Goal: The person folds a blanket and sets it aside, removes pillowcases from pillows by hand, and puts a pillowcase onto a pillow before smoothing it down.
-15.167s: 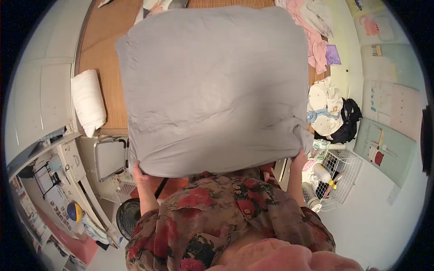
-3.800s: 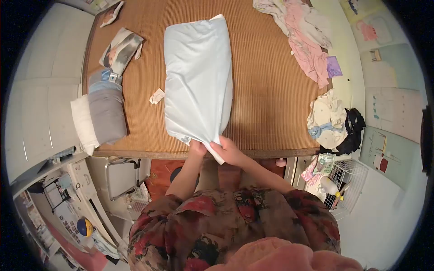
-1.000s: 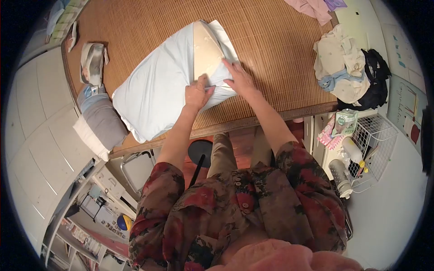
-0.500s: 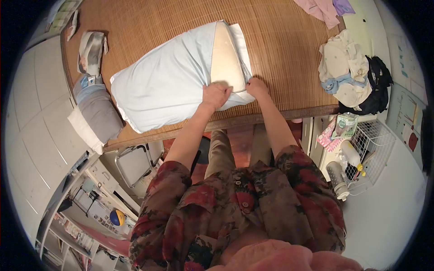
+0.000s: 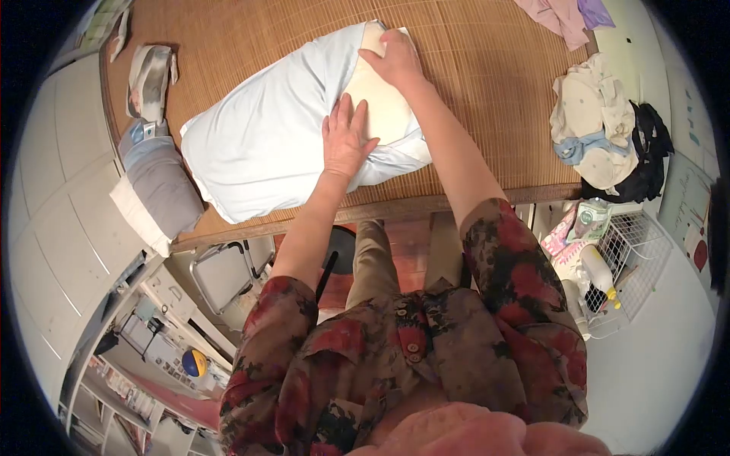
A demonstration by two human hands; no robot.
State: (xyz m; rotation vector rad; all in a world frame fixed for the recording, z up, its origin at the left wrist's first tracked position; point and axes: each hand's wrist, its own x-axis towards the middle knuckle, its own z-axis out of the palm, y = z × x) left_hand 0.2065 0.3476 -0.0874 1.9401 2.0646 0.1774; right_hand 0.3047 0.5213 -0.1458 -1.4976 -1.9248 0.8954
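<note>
A pillow in a pale blue pillowcase (image 5: 258, 144) lies across the woven bamboo mat (image 5: 487, 121) on the bed. At its right end the cream inner pillow (image 5: 380, 106) shows out of the case's opening. My left hand (image 5: 344, 138) lies flat, fingers spread, on the case beside that opening. My right hand (image 5: 389, 61) rests on the far top corner of the cream pillow end, fingers bent over it.
A grey-cased pillow (image 5: 156, 182) on a white one lies at the mat's left edge. A patterned cloth bundle (image 5: 148, 76) is beyond it. Clothes heap (image 5: 589, 121) and pink garments (image 5: 559, 15) lie right. A wire basket with bottles (image 5: 616, 266) stands below.
Both hands have left the near edge of the case opening. My right hand has reached up to the far corner, and my left hand has flattened onto the case.
</note>
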